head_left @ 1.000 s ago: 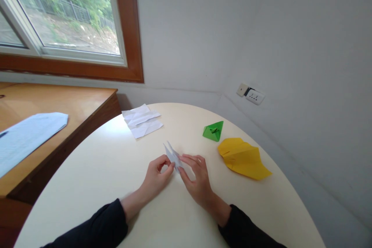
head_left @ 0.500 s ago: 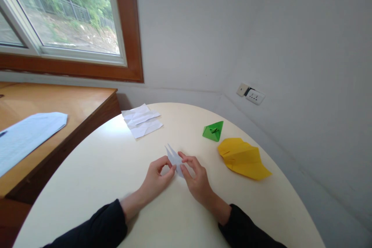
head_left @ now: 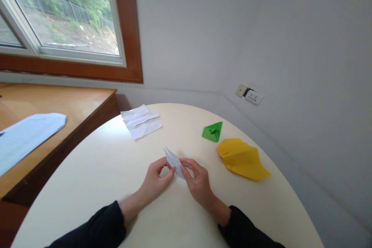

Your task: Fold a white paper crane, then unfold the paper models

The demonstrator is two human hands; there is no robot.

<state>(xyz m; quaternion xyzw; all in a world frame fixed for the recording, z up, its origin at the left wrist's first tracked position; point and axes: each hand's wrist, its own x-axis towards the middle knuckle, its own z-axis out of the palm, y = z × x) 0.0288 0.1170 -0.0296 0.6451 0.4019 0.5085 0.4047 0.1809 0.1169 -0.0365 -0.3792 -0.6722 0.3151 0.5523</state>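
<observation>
Between my two hands is a small piece of folded white paper (head_left: 173,160), with two narrow points sticking up toward the upper left. My left hand (head_left: 158,175) pinches its left side between thumb and forefinger. On the other side, the thumb and fingers of my right hand (head_left: 198,179) are closed on the paper's right edge. The lower part of the paper is partly hidden by my fingertips. Both hands are just over the round cream table (head_left: 95,178).
Creased white sheets (head_left: 142,121) lie at the table's far left edge. To the right are a green folded paper piece (head_left: 212,131) and a yellow folded paper (head_left: 242,159). A wooden desk (head_left: 84,99) with pale papers (head_left: 31,135) stands at left; walls border the back and right.
My right fingers have closed down onto the paper's right edge, where the forefinger was lifted before. The paper's two points have moved closer together and lean slightly more left.
</observation>
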